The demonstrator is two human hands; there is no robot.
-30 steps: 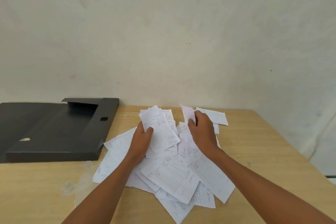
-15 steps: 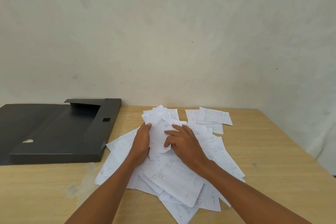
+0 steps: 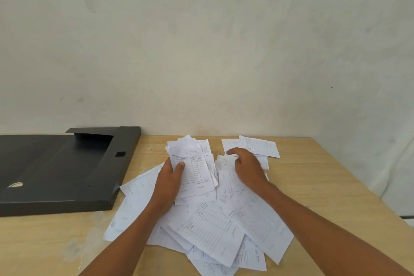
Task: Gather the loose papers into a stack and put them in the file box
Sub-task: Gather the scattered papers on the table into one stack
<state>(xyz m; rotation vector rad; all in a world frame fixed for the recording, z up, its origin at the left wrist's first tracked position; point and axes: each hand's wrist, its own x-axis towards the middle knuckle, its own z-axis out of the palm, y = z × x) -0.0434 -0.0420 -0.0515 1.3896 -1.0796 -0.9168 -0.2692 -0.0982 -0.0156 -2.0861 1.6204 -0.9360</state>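
A heap of loose white printed papers (image 3: 212,228) covers the middle of the wooden table. My left hand (image 3: 169,182) grips a small stack of papers (image 3: 192,163), thumb on top, tilted up above the heap. My right hand (image 3: 246,166) reaches to the far right of the heap, fingers slightly bent, touching sheets near two papers at the back (image 3: 259,145). Whether it pinches a sheet is unclear. The black file box (image 3: 67,170) lies open and flat at the left, its inside dark and bare.
The table (image 3: 324,186) stands against a plain pale wall. Its right edge falls off near the frame's right side. Bare wood shows to the right of the heap and in front of the file box.
My right hand left the stack in my left hand and moved right and back toward the far sheets. My left hand keeps holding the stack, now with another sheet on top.
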